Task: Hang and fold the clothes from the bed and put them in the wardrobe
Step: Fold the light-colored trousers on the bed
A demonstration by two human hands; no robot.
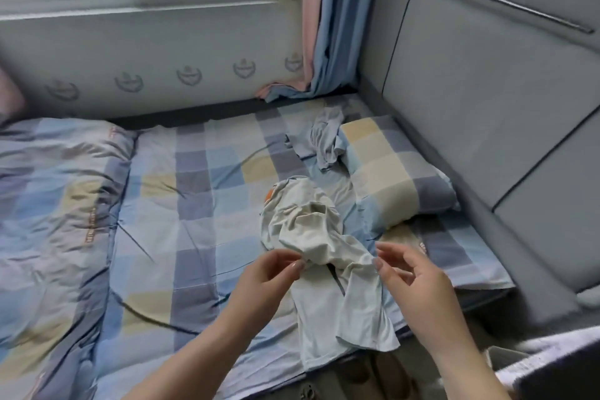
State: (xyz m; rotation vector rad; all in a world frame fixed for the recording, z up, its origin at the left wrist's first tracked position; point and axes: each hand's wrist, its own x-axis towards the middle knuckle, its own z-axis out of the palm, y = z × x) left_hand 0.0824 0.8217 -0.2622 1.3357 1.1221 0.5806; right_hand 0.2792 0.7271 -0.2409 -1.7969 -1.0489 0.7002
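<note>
A crumpled white garment [311, 230] with an orange patch lies on the checked bed sheet [201, 191], and part of it hangs over the bed's near edge. My left hand [269, 273] pinches the cloth at its middle with thumb and fingertips. My right hand [409, 273] pinches the same garment at its right side, the other fingers spread. A second, pale blue-grey garment [324, 136] lies bunched further back, against the pillow [393, 172].
A folded checked quilt [55, 211] fills the bed's left side. The grey padded headboard [487, 101] runs along the right. A window and a pink and blue curtain [324, 26] stand behind the bed. A dark object [558, 367] sits at the bottom right corner.
</note>
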